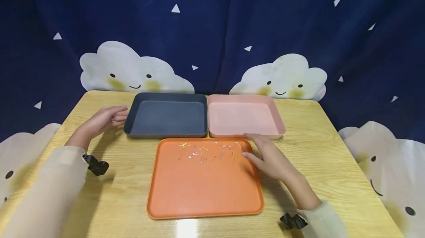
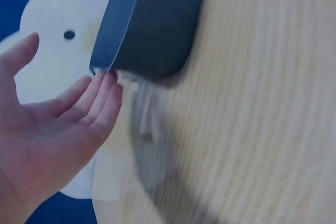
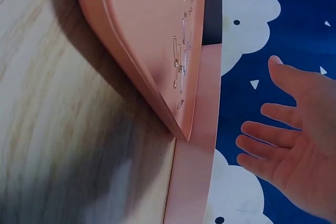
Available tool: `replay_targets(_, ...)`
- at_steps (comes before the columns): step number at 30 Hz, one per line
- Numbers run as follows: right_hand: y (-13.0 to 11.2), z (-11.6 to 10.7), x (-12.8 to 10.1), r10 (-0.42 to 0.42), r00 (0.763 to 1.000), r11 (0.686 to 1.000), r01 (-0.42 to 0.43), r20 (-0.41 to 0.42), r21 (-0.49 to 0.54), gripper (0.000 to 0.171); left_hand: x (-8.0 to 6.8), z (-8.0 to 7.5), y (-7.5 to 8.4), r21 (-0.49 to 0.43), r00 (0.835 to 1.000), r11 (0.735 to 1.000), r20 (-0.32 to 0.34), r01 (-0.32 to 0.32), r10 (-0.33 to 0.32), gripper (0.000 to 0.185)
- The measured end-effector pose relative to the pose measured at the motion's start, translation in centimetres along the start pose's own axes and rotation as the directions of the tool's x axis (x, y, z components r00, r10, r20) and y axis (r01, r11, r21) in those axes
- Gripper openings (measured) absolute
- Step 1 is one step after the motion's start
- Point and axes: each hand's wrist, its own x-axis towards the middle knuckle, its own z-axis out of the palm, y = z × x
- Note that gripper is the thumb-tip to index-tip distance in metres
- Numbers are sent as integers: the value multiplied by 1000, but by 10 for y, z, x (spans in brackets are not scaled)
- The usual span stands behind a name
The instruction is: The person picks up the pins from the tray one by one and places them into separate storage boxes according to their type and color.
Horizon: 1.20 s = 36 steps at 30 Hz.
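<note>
My left hand (image 1: pixel 103 120) is beside the left wall of a dark grey tray (image 1: pixel 169 117). In the left wrist view its fingers are extended, the fingertips right at the tray's rim. My right hand (image 1: pixel 273 159) hovers at the far right corner of an orange tray (image 1: pixel 206 190), palm and fingers loosely extended. Several gold and silver safety pins (image 1: pixel 196 153) lie scattered along the far part of the orange tray. Nothing is held in the right hand (image 3: pixel 304 135), as the right wrist view shows.
A pink tray (image 1: pixel 244 114) stands against the right side of the dark grey one, both behind the orange tray. All rest on a light wooden table (image 1: pixel 318 145). Behind it hangs a navy curtain (image 1: pixel 212 16) with printed clouds and triangles.
</note>
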Motion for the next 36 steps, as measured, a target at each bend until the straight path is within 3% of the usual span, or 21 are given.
replay_targets(3,-3,0,3,-9,1000,1000,9,14,-14,57,1,-11,-7,-58,995,998,88,40,-35,71)
replay_targets(8,-6,1,8,-64,997,997,65,35,-29,54,4,-13,-12,9,981,994,158,113,-113,67)
replay_targets(14,-9,5,15,-142,987,989,145,75,-40,51,8,-14,-12,81,982,990,139,119,-130,67)
replay_targets(21,-14,9,21,-182,974,976,195,132,-94,47,13,-17,-10,88,988,990,100,112,-120,63)
replay_targets(28,-12,19,23,-258,941,957,281,221,-77,47,13,-19,-11,126,991,988,88,93,-104,63)
replay_targets(32,-10,23,23,-304,921,941,331,243,-76,36,13,-17,-12,144,991,984,69,106,-117,62)
replay_targets(36,-7,27,24,-347,900,923,378,264,-75,26,13,-15,-11,105,991,988,61,110,-117,61)
